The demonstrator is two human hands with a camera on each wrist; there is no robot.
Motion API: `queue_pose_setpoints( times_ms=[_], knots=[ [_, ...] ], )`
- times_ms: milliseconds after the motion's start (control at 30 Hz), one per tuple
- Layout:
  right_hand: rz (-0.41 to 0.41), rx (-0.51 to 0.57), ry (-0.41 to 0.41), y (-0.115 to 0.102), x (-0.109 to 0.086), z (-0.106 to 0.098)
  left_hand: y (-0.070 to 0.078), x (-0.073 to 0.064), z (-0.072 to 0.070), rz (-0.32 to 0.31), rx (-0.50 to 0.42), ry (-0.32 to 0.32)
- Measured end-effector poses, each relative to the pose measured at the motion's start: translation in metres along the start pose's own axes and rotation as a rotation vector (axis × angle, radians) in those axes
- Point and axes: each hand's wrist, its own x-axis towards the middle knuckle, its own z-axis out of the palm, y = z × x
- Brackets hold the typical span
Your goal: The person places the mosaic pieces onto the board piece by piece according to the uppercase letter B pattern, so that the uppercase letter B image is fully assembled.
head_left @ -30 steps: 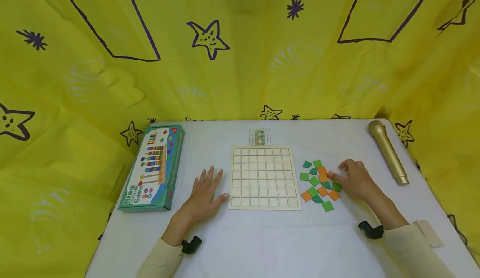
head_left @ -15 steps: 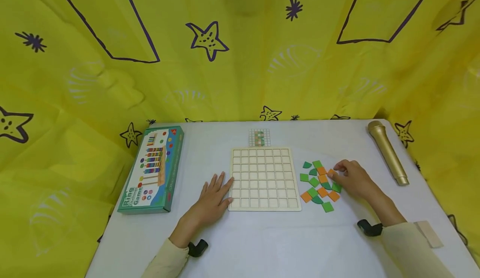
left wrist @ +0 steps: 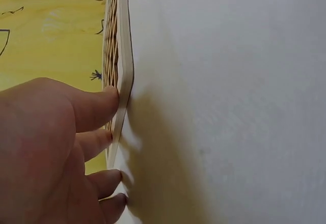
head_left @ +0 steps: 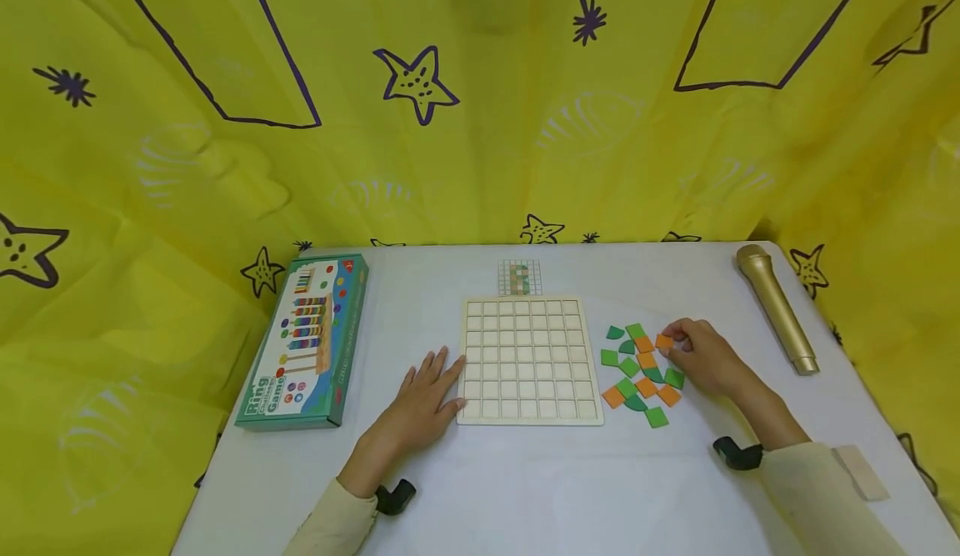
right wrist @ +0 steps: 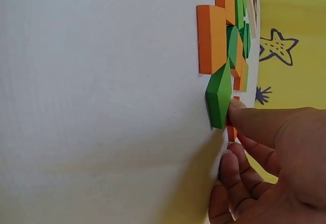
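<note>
A pale wooden grid board lies flat in the middle of the table. My left hand rests at its left side, fingers outstretched; in the left wrist view thumb and fingertips touch the board's edge. To the right of the board my right hand pinches an orange square tile between thumb and fingers. In the right wrist view a green square tile partly hides that orange tile. Several other orange and green tiles are scattered between board and hand, including a dark green quarter-round one.
A small pattern card with a coloured figure on a grid lies just behind the board. The Ring Challenge Game box is at the left. A gold microphone lies at the right. Yellow printed cloth hangs behind the white table.
My left hand has moved right, onto the board's left edge. My right thumb and fingers have closed on an orange tile and shifted it slightly away from the other tiles.
</note>
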Motion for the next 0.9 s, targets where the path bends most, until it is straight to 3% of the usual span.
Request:
queue_pose_setpoints(
  times_ms=[367,900],
  knots=[
    [-0.033,0.01,0.041,0.006,0.008,0.006,0.018,-0.005,-0.006,-0.054,0.058,0.019],
    [-0.036,0.02,0.062,-0.004,0.027,0.011,0.01,-0.005,0.003,-0.032,0.057,0.02]
  ],
)
